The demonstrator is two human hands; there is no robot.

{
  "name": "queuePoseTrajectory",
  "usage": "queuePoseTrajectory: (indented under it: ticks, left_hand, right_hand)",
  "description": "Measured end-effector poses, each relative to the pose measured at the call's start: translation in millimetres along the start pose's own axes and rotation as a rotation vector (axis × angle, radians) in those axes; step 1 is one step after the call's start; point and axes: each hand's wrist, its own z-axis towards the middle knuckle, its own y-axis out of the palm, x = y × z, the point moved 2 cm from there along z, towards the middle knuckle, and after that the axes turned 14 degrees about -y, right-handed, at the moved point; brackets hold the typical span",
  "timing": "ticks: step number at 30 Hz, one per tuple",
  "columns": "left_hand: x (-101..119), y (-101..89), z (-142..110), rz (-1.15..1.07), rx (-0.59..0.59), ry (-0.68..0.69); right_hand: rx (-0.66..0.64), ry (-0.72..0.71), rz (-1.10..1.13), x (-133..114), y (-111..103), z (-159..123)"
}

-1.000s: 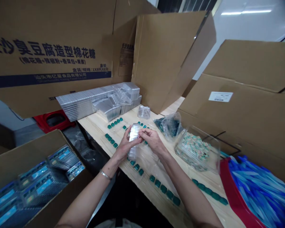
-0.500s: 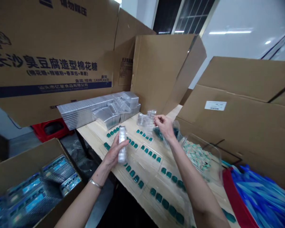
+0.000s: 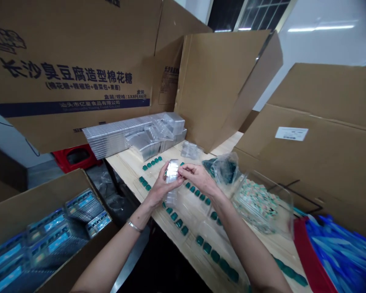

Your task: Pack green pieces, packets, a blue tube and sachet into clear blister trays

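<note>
Bare hands (image 3: 158,189): 2 | held clear plastic trays (image 3: 172,173): apparently several, count unreadable | green pieces (image 3: 153,162), rear-left row: 5 | metal bracelet (image 3: 134,226): 1 | red stool (image 3: 62,162): 1 | clear tub (image 3: 284,221): 1 | white carton label (image 3: 291,133): 1

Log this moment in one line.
left hand: holds clear segmented plastic packaging; right hand: at its edge; table: green pieces in rows

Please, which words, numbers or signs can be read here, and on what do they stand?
Left carton: "长沙臭豆腐造型棉花糖"
Left carton: "(棉花糖+辣椒粉+香菜包+果酱)"
Left carton: "盒装"
Left carton: "盒装/规格:1X8托X6只"
Left carton, blue band: "汕头市亿星食品有限公司"
Too small, blurred or cut off: other left-carton print, white label on right carton, print on packs.
</note>
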Motion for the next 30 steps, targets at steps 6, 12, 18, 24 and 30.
queuePoseTrajectory:
  ticks: [6,12,18,24,30]
  left_hand:
    - [-4,3.1,-2,0.023,0.049,0.016]
    - [-9,4.7,0,-0.031,0.007,0.058]
    - [-5,12.3,-1,-0.081,-0.021,0.077]
    - [-1,14.2,-2,-0.096,-0.116,0.054]
    - [8,12.5,-6,-0.074,-0.147,0.075]
  right_hand:
    - [0.078,-0.003,0.109,10,-1,-7]
    - [0.228,0.006,0.168,15,7,-11]
    - [0.291,-0.019,0.162,10,11,-14]
    - [0.334,-0.032,0.187,10,11,-15]
    - [0.316,-0.043,0.21,2,6,-20]
